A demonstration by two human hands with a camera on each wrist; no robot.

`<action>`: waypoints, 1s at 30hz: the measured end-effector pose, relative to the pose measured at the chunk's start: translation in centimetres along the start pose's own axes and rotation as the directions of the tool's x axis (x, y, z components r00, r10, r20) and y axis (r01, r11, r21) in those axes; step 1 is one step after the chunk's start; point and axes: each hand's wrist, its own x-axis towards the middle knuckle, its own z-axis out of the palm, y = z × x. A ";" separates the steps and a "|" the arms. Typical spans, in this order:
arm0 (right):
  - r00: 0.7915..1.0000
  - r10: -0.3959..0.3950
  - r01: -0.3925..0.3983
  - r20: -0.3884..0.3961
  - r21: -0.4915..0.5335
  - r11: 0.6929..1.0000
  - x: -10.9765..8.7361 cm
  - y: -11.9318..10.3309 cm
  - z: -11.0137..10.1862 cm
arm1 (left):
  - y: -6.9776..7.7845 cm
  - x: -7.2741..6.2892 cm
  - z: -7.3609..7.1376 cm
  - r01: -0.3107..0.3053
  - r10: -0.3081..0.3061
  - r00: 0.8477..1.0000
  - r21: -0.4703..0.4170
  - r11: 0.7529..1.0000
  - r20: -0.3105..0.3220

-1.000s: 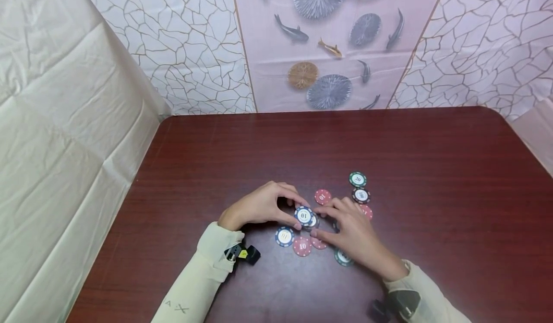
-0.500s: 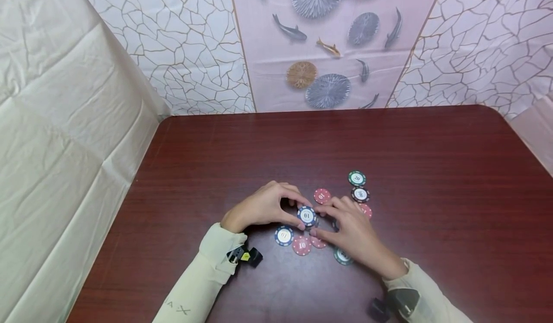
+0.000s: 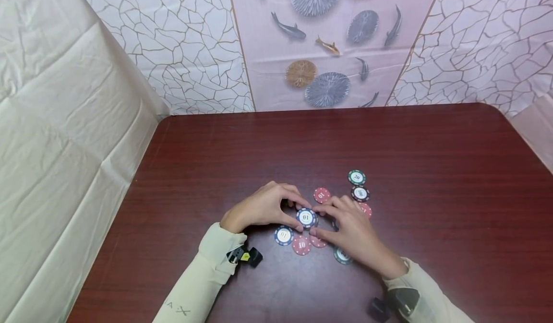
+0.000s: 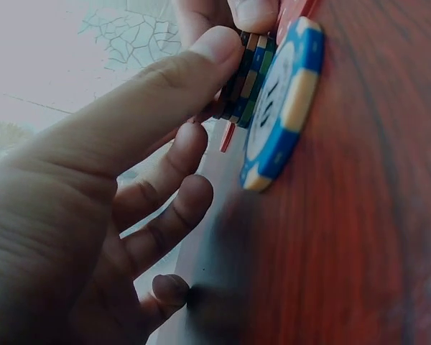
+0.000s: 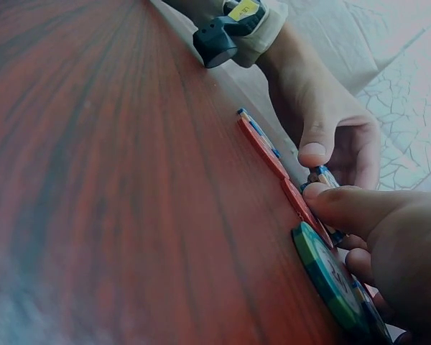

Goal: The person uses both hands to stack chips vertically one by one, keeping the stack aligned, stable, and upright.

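Head view, and what a tidy pinch we have! Left hand grips the top blue chip from 9 o'clock, thumb and forefinger narrow on its rim. Right hand answers from 3 o'clock, thumb and forefinger curved against the stack below, near the middle of the counter. A darker rim seems to peek out towards 4 o'clock, so this pile isn't quite square! Good technique, I'd say: even, light pressure from both sides, right hand as the fence, left easing the top chip flush. Squeeze too hard and the layers could skid. Mind the neighbours, too: a loose blue chip sits at 8 o'clock, a red chip at 6, both lying flat. Low fingertips could easily clip those!
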 end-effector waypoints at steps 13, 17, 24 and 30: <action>1.000 -0.019 0.019 -0.003 -0.006 1.000 0.0 0.1 0.1 | 0.1 0.1 -0.1 0.023 -0.022 1.000 -0.004 1.000 0.010; 1.000 -0.019 0.019 -0.005 -0.005 1.000 0.0 0.1 0.0 | 0.2 0.1 -0.1 0.026 -0.026 1.000 0.003 1.000 0.009; 1.000 0.003 -0.003 0.002 -0.004 1.000 0.0 0.1 0.0 | 0.2 0.2 0.0 0.014 -0.014 1.000 0.014 1.000 0.000; 1.000 0.017 -0.017 0.018 -0.003 1.000 0.1 0.0 0.0 | 0.2 0.1 -0.1 0.011 -0.011 1.000 -0.004 1.000 -0.003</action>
